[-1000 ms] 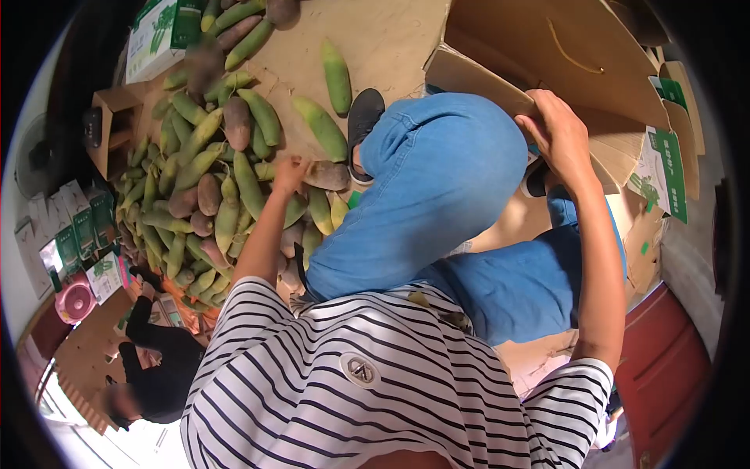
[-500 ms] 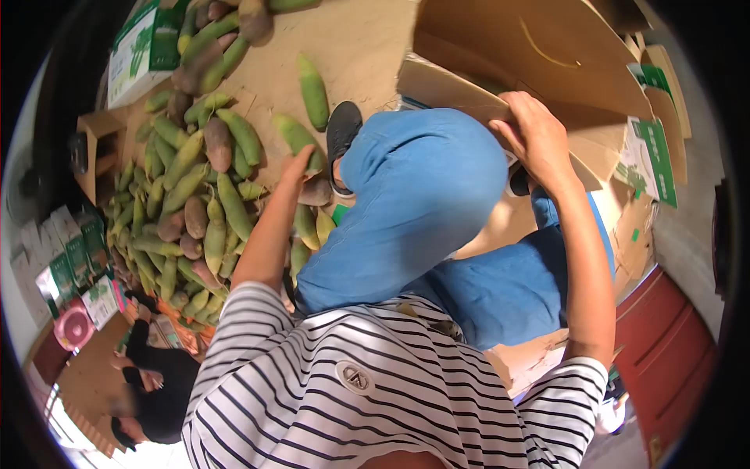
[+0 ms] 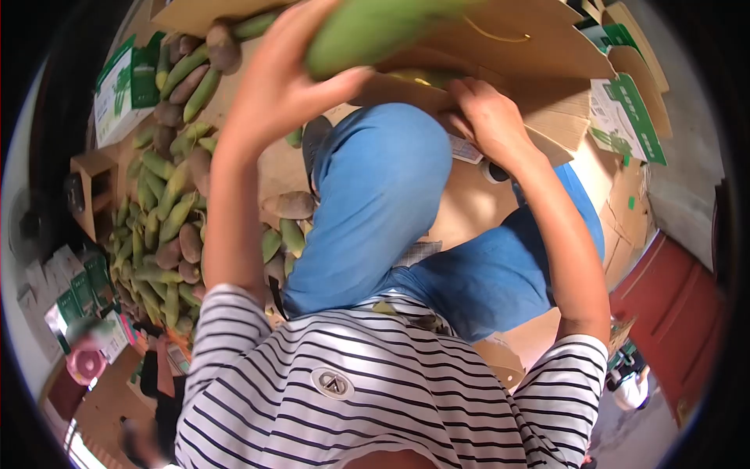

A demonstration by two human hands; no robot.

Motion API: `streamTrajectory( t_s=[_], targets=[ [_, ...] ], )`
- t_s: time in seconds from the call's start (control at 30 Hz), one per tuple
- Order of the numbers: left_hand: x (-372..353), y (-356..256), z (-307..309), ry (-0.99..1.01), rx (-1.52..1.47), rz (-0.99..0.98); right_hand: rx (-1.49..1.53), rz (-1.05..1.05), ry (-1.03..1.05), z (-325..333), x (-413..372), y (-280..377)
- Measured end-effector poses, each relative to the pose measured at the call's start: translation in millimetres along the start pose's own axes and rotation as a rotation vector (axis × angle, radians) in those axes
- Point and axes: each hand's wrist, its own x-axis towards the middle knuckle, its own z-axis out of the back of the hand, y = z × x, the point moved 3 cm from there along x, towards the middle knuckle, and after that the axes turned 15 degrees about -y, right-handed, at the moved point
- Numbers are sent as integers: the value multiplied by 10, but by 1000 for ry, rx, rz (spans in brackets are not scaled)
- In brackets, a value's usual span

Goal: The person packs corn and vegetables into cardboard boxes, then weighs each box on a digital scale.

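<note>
A large green radish (image 3: pixel 375 35), smeared by motion, is in my left hand (image 3: pixel 281 86) above the near side of an open cardboard box (image 3: pixel 547 86). The thumb stretches along the radish's lower side. My right hand (image 3: pixel 492 121) has its fingers bent over the box's near edge, gripping it. Inside the box, something greenish shows partly near my right fingertips. To the left spreads a big pile of green radishes (image 3: pixel 160 207), mixed with reddish-brown ones. One brownish radish (image 3: pixel 289 205) lies beside my bent knee.
Green-and-white printed cartons stand at the upper left (image 3: pixel 125 90) and right (image 3: pixel 629 117). A small brown box (image 3: pixel 94 187) sits left of the pile. Another person in dark sleeves (image 3: pixel 164 406) is at the lower left. A red door (image 3: pixel 664 313) is at the right.
My left hand has lifted a green radish from beside my shoe and swung it up and right over the box. My right hand has shifted along the box edge. The view has turned somewhat.
</note>
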Motion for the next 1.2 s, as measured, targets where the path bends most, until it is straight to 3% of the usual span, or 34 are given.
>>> streamTrajectory(
  t_s=[0.03, 0.07, 0.1, 0.13, 0.23, 0.3, 0.33, 0.43, 0.47, 0.57, 0.67, 0.77, 0.87, 1.07, 1.17, 1.2],
  targets=[
    [134, -30, -143, 148, 63, -91, 6, -41, 56, -13, 3, -5],
    [209, -28, -328, 208, -39, -93, -39, 69, -99, -51, -25, -19],
    [283, -28, -512, 271, -141, -89, -93, 16, 45, -86, -26, -61],
    [323, -20, -632, 335, 64, -204, -151, -35, 190, -101, -26, -66],
    [146, 131, -823, 114, 15, -158, 80, 81, -130, 30, 32, 116],
    [-44, 96, -592, -87, -62, -151, 62, 65, -96, 23, 51, 98],
    [-239, 168, -425, -131, -86, 56, 48, 52, -76, 22, 41, 75],
    [-1260, 788, 103, -255, 275, 308, 78, 41, -87, 6, 11, 28],
    [-1664, 955, 345, -220, 425, 457, 90, 43, -91, -3, 15, 42],
    [-3069, 1479, 1239, -129, 1035, 517, 84, 18, -54, 1, 26, 84],
    [-3964, 1541, 1934, 75, 1265, 940, 81, 36, -52, -5, 46, 78],
    [-4344, 1653, 2090, 243, 1197, 1284, 66, 29, 7, -3, 82, 54],
    [-4148, 1556, 1838, 308, 1331, 1367, 63, 38, -1, 11, 112, 78],
    [-4408, 1572, 1721, 174, 1327, 1371, 35, 14, 13, 14, 107, 32],
    [-4557, 1738, 1572, -205, 1318, 1315, 36, 49, -47, -6, 93, -9],
    [-4512, 1731, 1492, -396, 942, 1543, 37, 18, -34, -3, 104, -14]
  ],
)
